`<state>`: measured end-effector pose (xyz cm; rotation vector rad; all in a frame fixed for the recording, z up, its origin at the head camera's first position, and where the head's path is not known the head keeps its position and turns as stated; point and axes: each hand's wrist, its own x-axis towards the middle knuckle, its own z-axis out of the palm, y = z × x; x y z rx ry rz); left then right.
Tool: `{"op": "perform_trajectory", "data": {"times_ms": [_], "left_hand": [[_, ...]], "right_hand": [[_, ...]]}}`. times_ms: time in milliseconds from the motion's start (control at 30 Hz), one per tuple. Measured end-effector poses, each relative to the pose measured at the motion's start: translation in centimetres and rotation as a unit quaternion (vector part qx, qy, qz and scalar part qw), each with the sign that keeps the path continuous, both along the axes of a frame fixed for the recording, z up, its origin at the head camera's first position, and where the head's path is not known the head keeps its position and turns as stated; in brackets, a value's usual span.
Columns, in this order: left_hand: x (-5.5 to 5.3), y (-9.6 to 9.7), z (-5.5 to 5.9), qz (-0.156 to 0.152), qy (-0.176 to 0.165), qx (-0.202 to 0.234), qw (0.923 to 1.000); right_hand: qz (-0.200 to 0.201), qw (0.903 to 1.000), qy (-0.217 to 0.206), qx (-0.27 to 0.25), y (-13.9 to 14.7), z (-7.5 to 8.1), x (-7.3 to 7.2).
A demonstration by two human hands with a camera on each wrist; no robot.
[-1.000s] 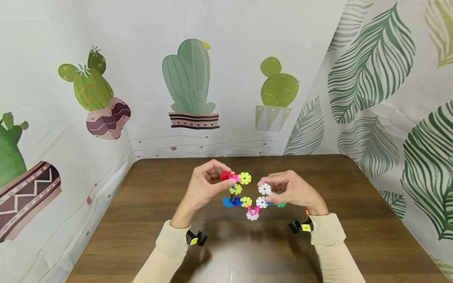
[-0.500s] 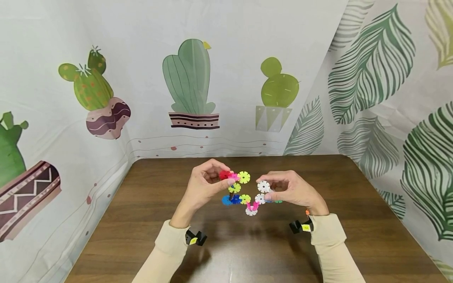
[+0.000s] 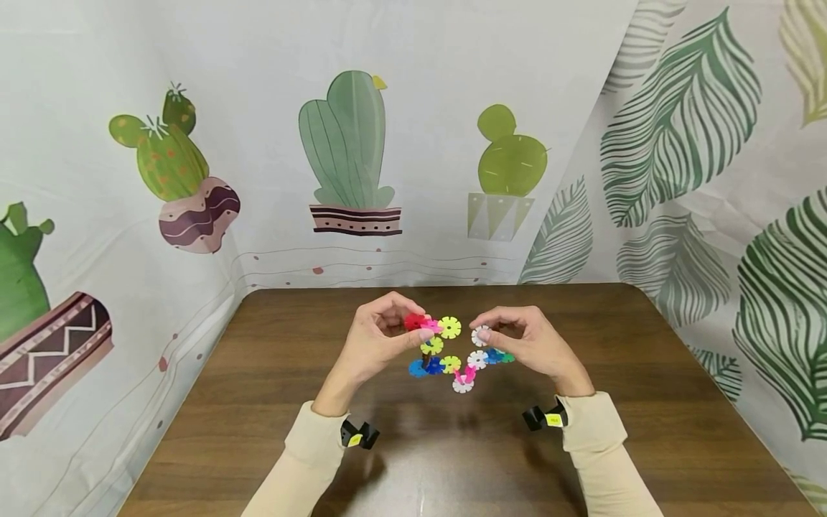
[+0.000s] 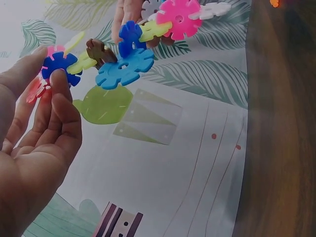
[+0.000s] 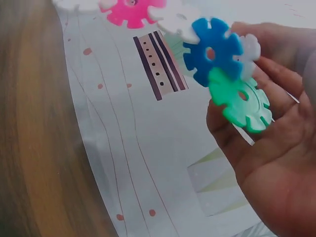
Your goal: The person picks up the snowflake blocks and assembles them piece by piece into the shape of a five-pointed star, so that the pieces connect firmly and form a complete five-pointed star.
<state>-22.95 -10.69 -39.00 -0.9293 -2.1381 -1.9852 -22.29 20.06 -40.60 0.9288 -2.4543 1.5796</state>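
A chain of interlocking notched plastic discs is held in the air, sagging between both hands. My left hand pinches its left end, where a red disc, a pink disc and a dark blue disc meet; a yellow disc juts out to the right. Blue discs, a brown disc and a lower white disc hang below. My right hand pinches an upper white disc between thumb and fingers. Near that hand a blue disc joins a green disc.
Beneath the hands lies a brown wooden table. A white cloth backdrop printed with cacti and leaves stands behind and beside it. Black camera mounts sit on both wrists.
My right thumb has moved up from beside the middle white disc onto the upper white one. The blue and green discs show more below that hand. The left hand keeps its grip.
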Motion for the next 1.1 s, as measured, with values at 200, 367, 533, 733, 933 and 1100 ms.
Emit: {"op": "perform_trajectory", "data": {"times_ms": [200,367,533,733,933,1100], "left_hand": [[0.0,0.0,0.1,-0.002,0.004,-0.002,1.0],[-0.1,0.1,0.2,0.0,0.007,0.001,1.0],[-0.1,0.1,0.2,0.007,0.006,0.006,0.9999],[0.0,0.0,0.3,0.042,-0.003,0.012,0.999],[-0.1,-0.1,0.0,0.063,-0.008,0.025,0.9976],[-0.3,-0.1,-0.1,0.064,-0.019,0.031,0.9973]], "right_hand": [[0.008,0.9999,-0.013,-0.006,-0.1,0.0,0.0],[0.004,0.9999,-0.013,0.001,0.4,0.1,0.0],[0.006,0.9997,-0.014,0.017,1.3,0.4,0.1],[0.001,0.9991,-0.031,0.028,2.4,0.7,0.2],[-0.021,0.9991,-0.036,0.008,2.5,1.0,0.5],[-0.07,0.9968,-0.023,-0.031,2.1,1.3,0.8]]}}
